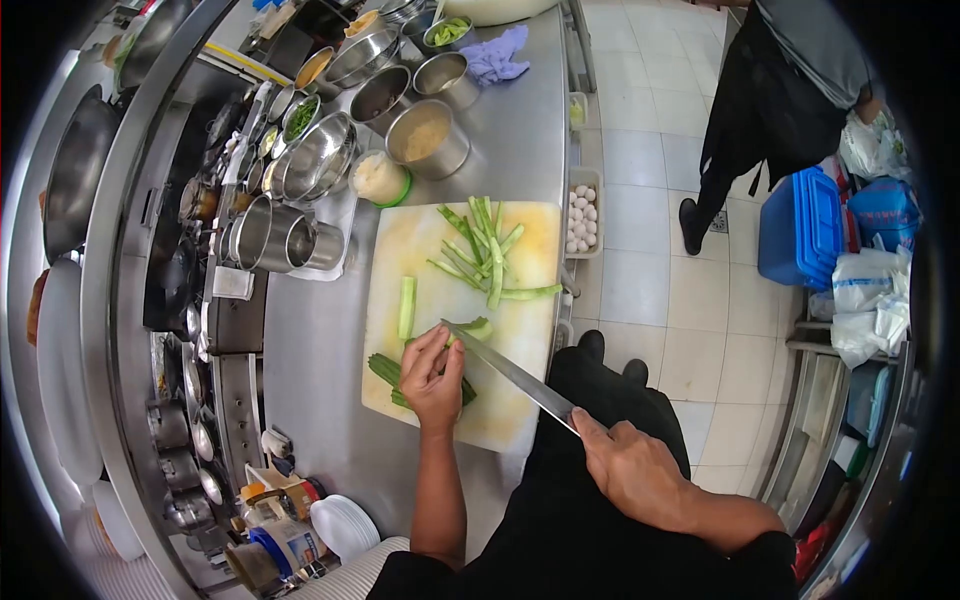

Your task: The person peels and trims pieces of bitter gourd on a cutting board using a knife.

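Note:
My right hand (pixel 635 470) is wrapped round the handle of a long knife (pixel 520 380), its blade slanting up and left over a white cutting board (pixel 520 420). My left hand (pixel 432 378) has its fingers bent together at the blade's tip, by a pale green vegetable piece (pixel 478 328); whether it grips that piece is hidden. Dark green vegetable lengths (pixel 385 370) lie under and beside my left hand. One light green strip (pixel 407 307) rests farther up the board. Several cut green strips (pixel 490 250) are heaped at the board's far end.
Metal pots (pixel 428 140), a green-based container (pixel 381 180) and a purple cloth (pixel 495 57) stand beyond the board. White plates (pixel 345 528) are at the lower left. Right of the counter are a basket of eggs (pixel 583 215), a standing person (pixel 770 90) and a blue bin (pixel 800 228).

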`<state>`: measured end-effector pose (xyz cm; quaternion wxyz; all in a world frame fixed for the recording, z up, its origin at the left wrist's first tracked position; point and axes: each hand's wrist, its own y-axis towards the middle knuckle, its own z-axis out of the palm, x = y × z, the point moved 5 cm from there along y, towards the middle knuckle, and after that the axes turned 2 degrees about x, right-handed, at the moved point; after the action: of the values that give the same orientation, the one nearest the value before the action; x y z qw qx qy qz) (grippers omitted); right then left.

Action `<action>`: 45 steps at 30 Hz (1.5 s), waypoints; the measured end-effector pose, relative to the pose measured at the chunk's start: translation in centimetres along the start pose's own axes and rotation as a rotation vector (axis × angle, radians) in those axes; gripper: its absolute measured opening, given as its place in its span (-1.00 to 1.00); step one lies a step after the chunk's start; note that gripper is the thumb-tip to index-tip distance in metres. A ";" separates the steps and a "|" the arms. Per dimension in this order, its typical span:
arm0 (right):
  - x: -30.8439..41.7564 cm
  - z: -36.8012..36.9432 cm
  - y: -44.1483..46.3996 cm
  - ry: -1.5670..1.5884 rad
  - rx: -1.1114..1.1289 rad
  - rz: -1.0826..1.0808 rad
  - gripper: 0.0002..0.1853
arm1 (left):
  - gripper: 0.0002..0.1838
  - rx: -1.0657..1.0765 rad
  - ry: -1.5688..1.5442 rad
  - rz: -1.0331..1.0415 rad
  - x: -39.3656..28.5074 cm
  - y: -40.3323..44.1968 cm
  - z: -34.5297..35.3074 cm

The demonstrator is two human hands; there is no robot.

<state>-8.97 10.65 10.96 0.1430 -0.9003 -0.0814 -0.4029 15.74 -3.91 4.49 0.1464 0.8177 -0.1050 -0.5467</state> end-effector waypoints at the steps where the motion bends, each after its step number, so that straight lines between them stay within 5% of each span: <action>1: 0.2 -0.1 -0.1 0.003 0.003 0.001 -0.49 | -0.68 0.001 0.003 -0.003 0.1 -0.1 0.0; 45: 0.2 1.7 1.6 0.048 0.046 0.019 -0.47 | -0.71 0.006 -0.013 -0.017 -0.3 -0.1 0.6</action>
<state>-7.27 9.72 9.71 0.1695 -0.8877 -0.0785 -0.4209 15.09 -3.81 4.57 0.1386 0.8155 -0.1008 -0.5528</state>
